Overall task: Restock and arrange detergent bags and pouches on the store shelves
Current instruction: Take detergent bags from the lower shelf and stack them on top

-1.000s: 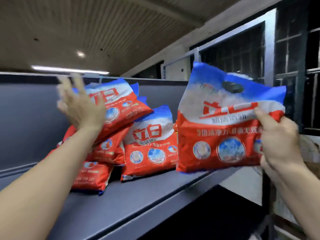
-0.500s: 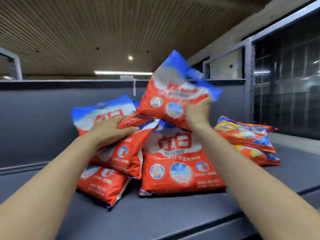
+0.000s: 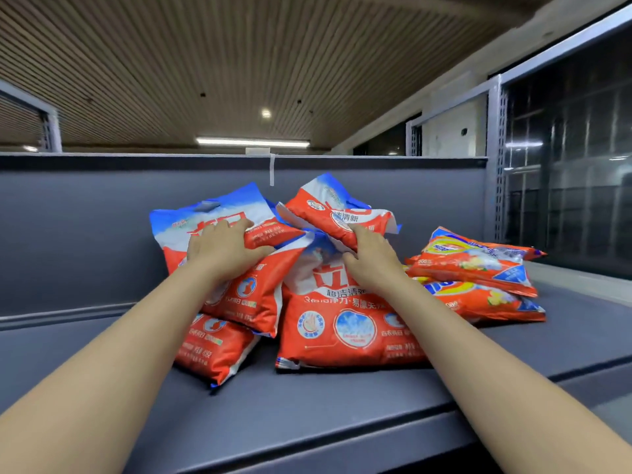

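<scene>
Several red, white and blue detergent bags lie heaped on a dark grey shelf. My right hand grips the lower edge of the top bag, which lies tilted on the back of the heap. My left hand rests on a leaning bag, its fingers curled over the bag's upper edge. A large bag lies flat in front under my right wrist. Another bag lies at the bottom left of the heap.
Two orange and yellow detergent pouches are stacked flat to the right of the heap. A grey back panel closes the shelf behind. A metal upright stands at the right end. The shelf's front edge runs below my forearms.
My right hand has lowered the raised bag onto the back of the heap. My left hand stays on the leaning bag. The view has come closer to the shelf.
</scene>
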Motion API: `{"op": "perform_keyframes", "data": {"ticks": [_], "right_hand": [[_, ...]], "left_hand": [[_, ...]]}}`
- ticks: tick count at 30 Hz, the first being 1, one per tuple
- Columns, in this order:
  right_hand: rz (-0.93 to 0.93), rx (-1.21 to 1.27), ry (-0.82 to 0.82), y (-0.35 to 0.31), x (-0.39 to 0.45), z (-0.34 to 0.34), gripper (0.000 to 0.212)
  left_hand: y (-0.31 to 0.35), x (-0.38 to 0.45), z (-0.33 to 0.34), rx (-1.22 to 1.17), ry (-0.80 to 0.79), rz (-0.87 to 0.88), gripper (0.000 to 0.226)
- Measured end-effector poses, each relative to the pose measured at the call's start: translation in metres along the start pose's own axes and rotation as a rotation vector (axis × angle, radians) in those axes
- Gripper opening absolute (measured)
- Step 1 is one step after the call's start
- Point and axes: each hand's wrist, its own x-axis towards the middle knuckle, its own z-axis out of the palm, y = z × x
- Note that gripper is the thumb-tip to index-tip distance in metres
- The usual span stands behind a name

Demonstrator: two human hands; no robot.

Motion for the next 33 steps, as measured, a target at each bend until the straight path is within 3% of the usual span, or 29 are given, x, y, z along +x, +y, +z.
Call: {"op": "perform_keyframes", "data": {"ticks": [6, 11, 16, 20, 33], "right_hand": [[-0.050, 0.024, 0.037, -0.006, -0.022, -0.013, 0.057], [-0.090, 0.094, 0.045, -0.016, -0.045, -0.027, 0.048], [-0.173, 0.186, -0.026, -0.032, -0.081, -0.033, 0.050], [-0.211, 0.186, -0.128, -0.046, -0.108, -0.035, 0.050], [-0.300, 0.142, -0.257, -0.157, -0.211, -0.036, 0.044]], "left_hand": [[0.007, -0.031, 0.000, -0.163, 0.133, -0.056, 0.058], [0.015, -0.061, -0.014, -0.261, 0.208, -0.103, 0.042], [0.007, -0.103, -0.028, -0.265, 0.100, -0.115, 0.027], [-0.010, -0.134, -0.044, -0.212, 0.020, -0.125, 0.028], [-0.126, -0.251, -0.112, -0.074, -0.032, -0.089, 0.029]]}}
